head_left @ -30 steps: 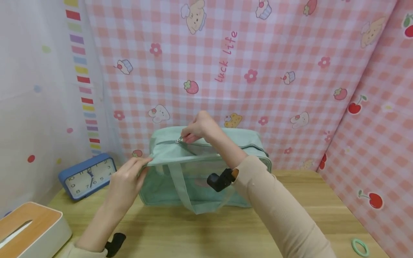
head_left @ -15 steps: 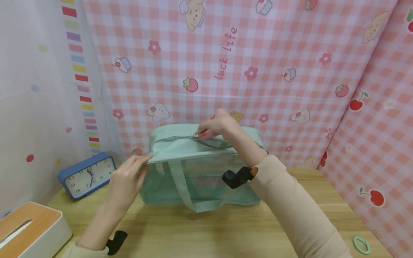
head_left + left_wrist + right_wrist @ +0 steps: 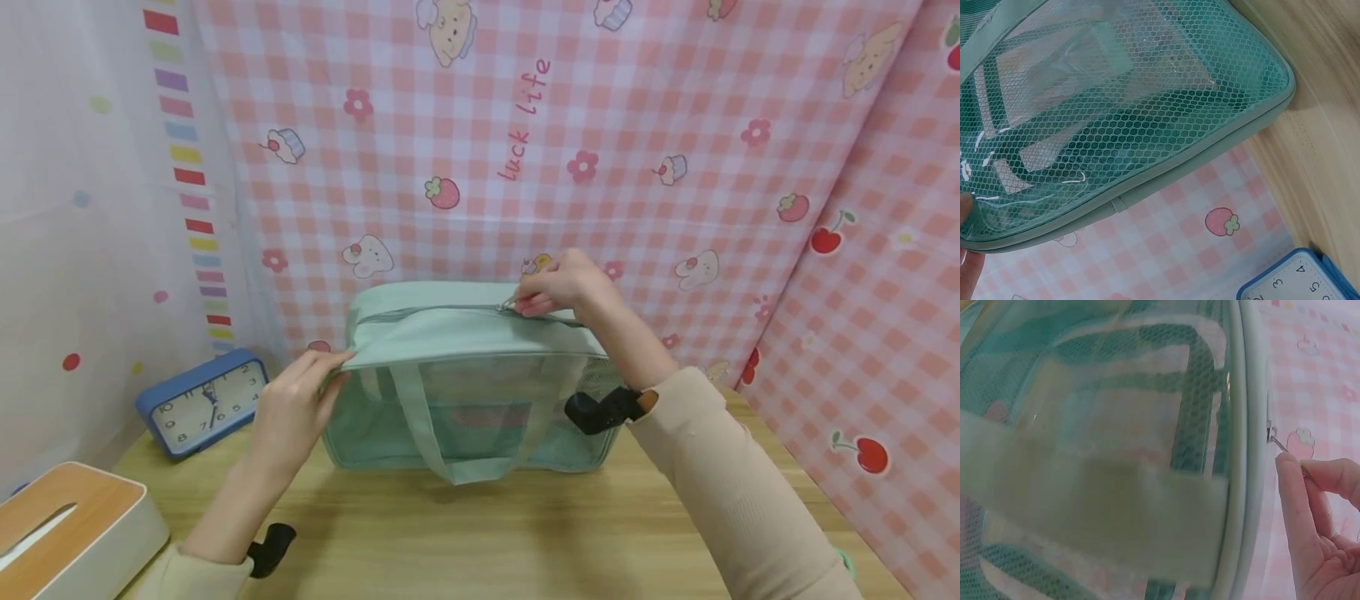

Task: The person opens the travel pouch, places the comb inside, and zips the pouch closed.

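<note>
A mint green bag (image 3: 465, 417) with see-through and mesh sides stands upright on the wooden table, its strap handle (image 3: 417, 417) hanging down the front. My right hand (image 3: 562, 287) pinches the metal zipper pull (image 3: 1280, 445) between thumb and forefinger, right of the middle of the bag's top. Left of the slider the zipper is closed; to the right part of the seam is behind the hand. My left hand (image 3: 300, 400) pinches the bag's upper left corner. In the left wrist view only its fingertips (image 3: 967, 275) show, at the edge of the bag's mesh side (image 3: 1166, 119).
A blue clock (image 3: 202, 404) stands on the table left of the bag. Nearer, at the left edge, is a white tissue box (image 3: 97, 533) with a wooden top. Part of a green ring (image 3: 847, 563) shows beyond the right sleeve. Pink checked cloth (image 3: 480, 150) hangs close behind.
My right hand has drawn the zipper pull to the right along the bag's top, closing the zipper behind it. The left hand keeps its grip on the left corner.
</note>
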{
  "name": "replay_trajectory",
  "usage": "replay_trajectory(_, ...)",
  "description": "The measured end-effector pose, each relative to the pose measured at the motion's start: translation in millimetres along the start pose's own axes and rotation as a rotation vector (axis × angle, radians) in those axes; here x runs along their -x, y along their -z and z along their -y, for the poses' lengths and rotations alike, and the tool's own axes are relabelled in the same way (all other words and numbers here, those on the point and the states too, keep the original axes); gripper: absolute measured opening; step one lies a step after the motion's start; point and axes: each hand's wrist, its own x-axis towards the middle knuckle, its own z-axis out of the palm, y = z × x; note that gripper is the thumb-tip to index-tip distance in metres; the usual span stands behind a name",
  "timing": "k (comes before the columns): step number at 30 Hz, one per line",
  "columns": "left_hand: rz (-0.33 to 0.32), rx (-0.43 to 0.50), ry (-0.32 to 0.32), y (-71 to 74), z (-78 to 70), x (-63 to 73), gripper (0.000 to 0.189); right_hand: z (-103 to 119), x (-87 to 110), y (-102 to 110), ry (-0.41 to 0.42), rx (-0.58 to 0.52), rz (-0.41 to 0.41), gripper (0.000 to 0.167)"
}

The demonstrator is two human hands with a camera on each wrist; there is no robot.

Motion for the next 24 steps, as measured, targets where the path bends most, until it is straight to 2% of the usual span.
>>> replay_trajectory(8,0.013,-0.001,0.009,-0.7,2.0,-1.1,0.028,-8,3.4,18,-0.016,-0.016,-0.013,0.028)
replay_trajectory(15,0.027,-0.007,0.021,-0.1,0.7,-3.1,0.027,-14,8.0,32,-0.030,-0.060,-0.019,0.017)
replay_trajectory(20,0.039,-0.008,0.034,-0.1,-0.2,-3.4,0.026,-17,10.6,40,-0.040,-0.074,-0.014,0.020)
replay_trajectory(24,0.045,-0.012,0.040,-0.7,-0.2,-3.6,0.026,-20,10.9,48,-0.043,-0.064,-0.038,0.010)
